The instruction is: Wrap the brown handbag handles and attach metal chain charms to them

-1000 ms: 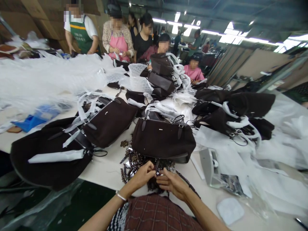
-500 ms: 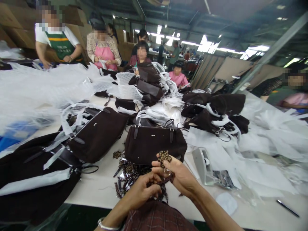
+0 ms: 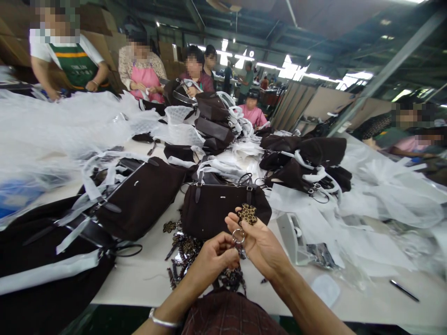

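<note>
A leopard-print, flower-shaped bag charm is pinched between the thumb and fingers of my right hand. Just below it, a round metal ring lies between my two hands. The curled fingers of my left hand close on the ring's edge. Beneath my hands is a heap of dark, beaded charms, partly covered by the left hand and forearm. Another leopard flower charm lies at the heap's left. Behind the hands stands a dark brown handbag, upright, its handles raised.
More brown bags with white-wrapped handles lie to the left; others are piled behind and at right. A grey-white dispenser, a black pen and white wrapping sheets occupy the right side. Several people work across the table.
The charm has been raised slightly and turned flatter to view. The metal ring now shows clearly between my hands, and my left hand has come up to it. The view has shifted a little.
</note>
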### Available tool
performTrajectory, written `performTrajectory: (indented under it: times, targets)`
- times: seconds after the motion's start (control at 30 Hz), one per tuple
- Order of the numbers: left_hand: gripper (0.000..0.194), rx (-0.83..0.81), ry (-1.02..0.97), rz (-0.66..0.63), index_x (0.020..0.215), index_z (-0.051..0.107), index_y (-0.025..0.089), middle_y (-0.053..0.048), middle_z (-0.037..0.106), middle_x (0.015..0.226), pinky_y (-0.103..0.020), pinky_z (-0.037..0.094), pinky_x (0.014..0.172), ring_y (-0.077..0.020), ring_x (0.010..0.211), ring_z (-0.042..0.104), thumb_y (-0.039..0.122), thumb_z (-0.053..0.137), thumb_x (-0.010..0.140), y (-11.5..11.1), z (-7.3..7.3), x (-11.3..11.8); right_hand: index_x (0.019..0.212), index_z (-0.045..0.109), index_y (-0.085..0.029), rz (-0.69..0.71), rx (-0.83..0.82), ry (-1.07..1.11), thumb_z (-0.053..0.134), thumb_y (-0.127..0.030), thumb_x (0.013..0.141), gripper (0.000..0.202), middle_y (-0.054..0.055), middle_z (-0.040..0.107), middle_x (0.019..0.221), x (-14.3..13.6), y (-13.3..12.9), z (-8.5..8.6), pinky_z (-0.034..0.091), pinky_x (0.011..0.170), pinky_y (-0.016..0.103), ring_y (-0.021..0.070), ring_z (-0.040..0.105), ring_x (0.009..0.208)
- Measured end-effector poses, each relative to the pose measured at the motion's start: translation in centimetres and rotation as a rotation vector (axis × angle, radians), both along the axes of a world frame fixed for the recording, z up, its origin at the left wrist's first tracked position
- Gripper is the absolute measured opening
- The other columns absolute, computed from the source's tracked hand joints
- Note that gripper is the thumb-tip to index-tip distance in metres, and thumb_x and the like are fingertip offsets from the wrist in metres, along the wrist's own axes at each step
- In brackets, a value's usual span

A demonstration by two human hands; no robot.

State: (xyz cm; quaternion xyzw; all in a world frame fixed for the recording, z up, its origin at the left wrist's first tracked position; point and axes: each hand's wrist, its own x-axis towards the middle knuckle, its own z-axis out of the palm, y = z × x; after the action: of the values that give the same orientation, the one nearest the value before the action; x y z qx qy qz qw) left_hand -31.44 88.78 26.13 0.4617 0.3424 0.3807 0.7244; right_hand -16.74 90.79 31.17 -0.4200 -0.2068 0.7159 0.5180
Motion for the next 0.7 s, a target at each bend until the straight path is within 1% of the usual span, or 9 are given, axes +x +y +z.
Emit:
performTrajectory:
  times: [0.1,0.2,0.27,0.37,0.43,0.53,0.6,0.63,0.7]
  targets:
    - [0.028,0.061,0.077,0.055,0.085,0.059,0.015,0.002,0.058,0.067,-0.021,0.041,0.059,-0.0078,0.058,0.051,0.043,0.058,0.089,0.4,0.2,-0.2,0.114,0.059,-0.019,0.008,0.04,-0.05,0.072,-0.03,0.079,0.039,0.01,0.072,0.115,-0.3,0.0,0.2,0.044,0.109,0.044,0.0233,0.066,0.111]
    - [0.033,0.032,0.108,0.085,0.088,0.06,0.015,0.004,0.055,0.064,-0.018,0.031,0.048,-0.0052,0.049,0.042,0.047,0.052,0.092,0.4,0.2,-0.8,0.108,0.062,-0.018,-0.042,0.045,-0.12,0.079,-0.029,0.07,0.043,0.008,0.075,0.105,-0.1,-0.2,0.5,0.047,0.103,0.042,0.023,0.068,0.105]
    - [0.032,-0.004,0.095,0.095,0.09,0.062,0.015,0.005,0.051,0.059,-0.018,0.024,0.043,-0.0045,0.045,0.035,0.046,0.053,0.091,0.4,0.3,-1.2,0.105,0.063,-0.018,-0.07,0.052,-0.173,0.083,-0.029,0.066,0.044,0.007,0.075,0.1,0.1,-0.4,0.6,0.051,0.095,0.037,0.0213,0.069,0.099]
    - [0.031,-0.066,0.03,0.097,0.087,0.062,0.015,0.008,0.043,0.051,-0.019,0.017,0.041,-0.0043,0.042,0.026,0.045,0.054,0.09,0.3,0.6,-1.7,0.104,0.063,-0.02,-0.058,0.066,-0.222,0.083,-0.029,0.066,0.044,0.006,0.074,0.1,0.2,-0.5,0.4,0.053,0.082,0.032,0.019,0.069,0.092]
    - [0.029,-0.107,-0.034,0.087,0.083,0.061,0.015,0.009,0.037,0.047,-0.019,0.014,0.04,-0.0042,0.04,0.021,0.043,0.055,0.089,0.4,0.9,-1.9,0.105,0.062,-0.021,-0.038,0.069,-0.231,0.083,-0.03,0.066,0.045,0.005,0.073,0.099,0.0,-0.4,0.0,0.053,0.08,0.031,0.0181,0.069,0.091]
    - [0.025,-0.186,-0.154,0.052,0.078,0.058,0.016,0.01,0.033,0.045,-0.02,0.011,0.039,-0.0041,0.039,0.017,0.039,0.056,0.088,0.5,1.1,-2.0,0.114,0.059,-0.025,-0.006,0.118,-0.33,0.08,-0.034,0.07,0.049,0.004,0.071,0.107,-0.2,-0.2,-0.6,0.053,0.087,0.034,0.0181,0.068,0.093]
    - [0.022,-0.24,-0.231,0.026,0.079,0.057,0.016,0.01,0.032,0.045,-0.02,0.011,0.038,-0.0039,0.037,0.015,0.036,0.054,0.089,0.5,1.1,-2.2,0.121,0.056,-0.03,-0.001,0.208,-0.494,0.075,-0.038,0.076,0.05,0.004,0.066,0.123,0.1,-0.2,-0.8,0.049,0.099,0.039,0.0196,0.065,0.107]
    - [0.021,-0.261,-0.266,0.016,0.08,0.057,0.016,0.01,0.031,0.045,-0.02,0.011,0.037,-0.0037,0.037,0.015,0.034,0.053,0.09,0.6,1.1,-2.3,0.123,0.056,-0.032,0.009,0.267,-0.59,0.072,-0.039,0.079,0.048,0.004,0.062,0.13,0.3,-0.2,-0.8,0.045,0.106,0.04,0.0201,0.06,0.116]
    - [0.02,-0.288,-0.33,0.006,0.083,0.058,0.016,0.01,0.031,0.046,-0.019,0.012,0.037,-0.0033,0.036,0.015,0.033,0.052,0.091,0.7,0.9,-2.4,0.123,0.058,-0.035,0.082,0.4,-0.755,0.068,-0.038,0.083,0.041,0.002,0.056,0.14,0.9,-0.5,-0.6,0.036,0.116,0.041,0.0198,0.05,0.131]
